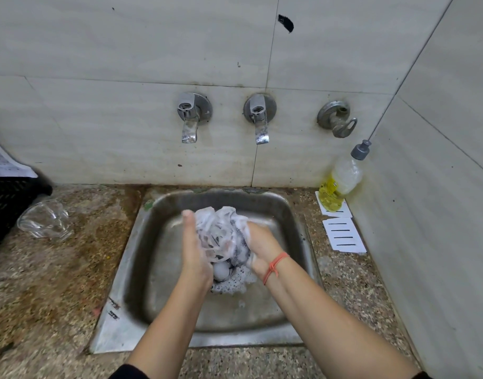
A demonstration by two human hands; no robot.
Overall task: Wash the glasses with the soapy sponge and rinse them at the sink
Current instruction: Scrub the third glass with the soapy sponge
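Glass (221,236): foam-covered, held above the sink (152,269) between both hands. Left hand (195,250): wrapped along one side of it, holding it. Right hand (262,242): against the other side, fingers buried in foam, grip unclear. Second glass (45,220): lying left of the sink.

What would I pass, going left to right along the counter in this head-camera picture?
Black crate → clear glass on the counter → left hand → soapy glass held over the sink → right hand → yellow soap bottle.
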